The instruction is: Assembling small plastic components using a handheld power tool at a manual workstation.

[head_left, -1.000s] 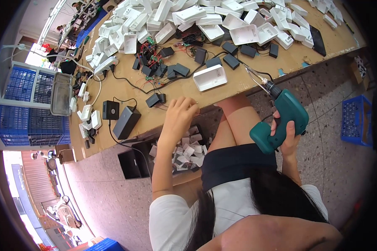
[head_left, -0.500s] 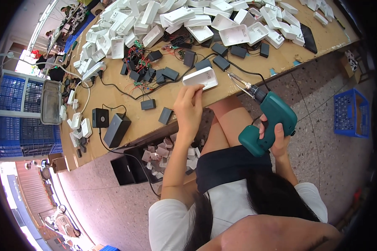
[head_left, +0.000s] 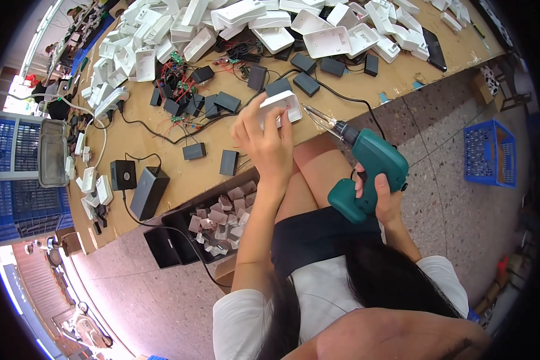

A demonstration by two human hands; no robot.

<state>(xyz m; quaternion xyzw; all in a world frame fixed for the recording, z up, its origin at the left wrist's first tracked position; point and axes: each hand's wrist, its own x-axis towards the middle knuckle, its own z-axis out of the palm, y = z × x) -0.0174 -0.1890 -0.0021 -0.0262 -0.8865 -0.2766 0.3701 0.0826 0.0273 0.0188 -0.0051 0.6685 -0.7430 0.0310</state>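
The left hand (head_left: 264, 141) is clenched on a white plastic housing (head_left: 282, 107), fingers wrapped over its near side and the thumb along its left edge; the housing sits at the near edge of the wooden workbench (head_left: 180, 174), its open face up. The right hand (head_left: 381, 195) grips the handle of a teal electric screwdriver (head_left: 366, 174), fingers closed around it, held over the person's lap just right of the bench edge. The screwdriver's metal bit (head_left: 318, 115) slants up and left, its tip just beside the right end of the housing; whether it touches cannot be told.

Just far of the housing lie small black rectangular modules (head_left: 306, 84), with black cable (head_left: 222, 114) running left across the bench among red-wired circuit boards (head_left: 180, 78). Near the left hand, two more black modules (head_left: 213, 157) rest on the bare wood. Farther left sit a black power adapter (head_left: 149, 192) and a small black box (head_left: 123, 174). The far part of the bench is heaped with empty white housings (head_left: 234, 18). Below the bench edge, a black bin (head_left: 168, 249) holds pale small parts. On the floor to the right stands a blue crate (head_left: 489, 153).
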